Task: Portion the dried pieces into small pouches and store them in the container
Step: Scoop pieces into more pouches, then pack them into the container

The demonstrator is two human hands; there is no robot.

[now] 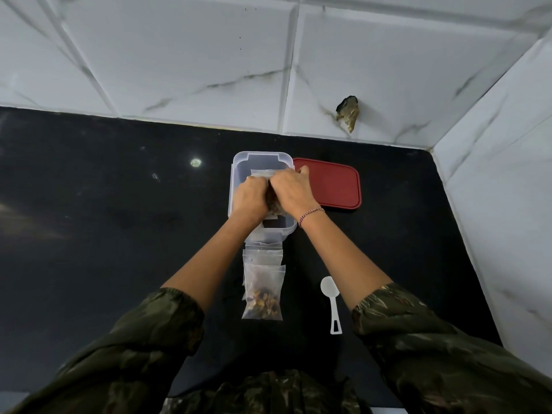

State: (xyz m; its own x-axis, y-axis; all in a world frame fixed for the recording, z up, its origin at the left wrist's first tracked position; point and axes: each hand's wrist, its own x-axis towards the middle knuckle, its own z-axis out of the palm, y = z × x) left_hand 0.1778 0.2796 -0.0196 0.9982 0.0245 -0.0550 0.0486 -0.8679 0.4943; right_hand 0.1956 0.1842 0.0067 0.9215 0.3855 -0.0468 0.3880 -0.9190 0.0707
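A: Pouches by the bench's front edge: stored yet?
B: No, stacked there, scoop beside them.
A: Hands?
B: Left hand and right hand pinch one filled pouch over the open container, mid-bench. Lid lies off, just right. Partway, I'd judge.

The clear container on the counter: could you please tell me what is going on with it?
The person's left hand and right hand grip a filled pouch at the mouth of the open clear container. The red lid lies to its right. More pouches lie on the counter nearer the person, a white spoon beside them.
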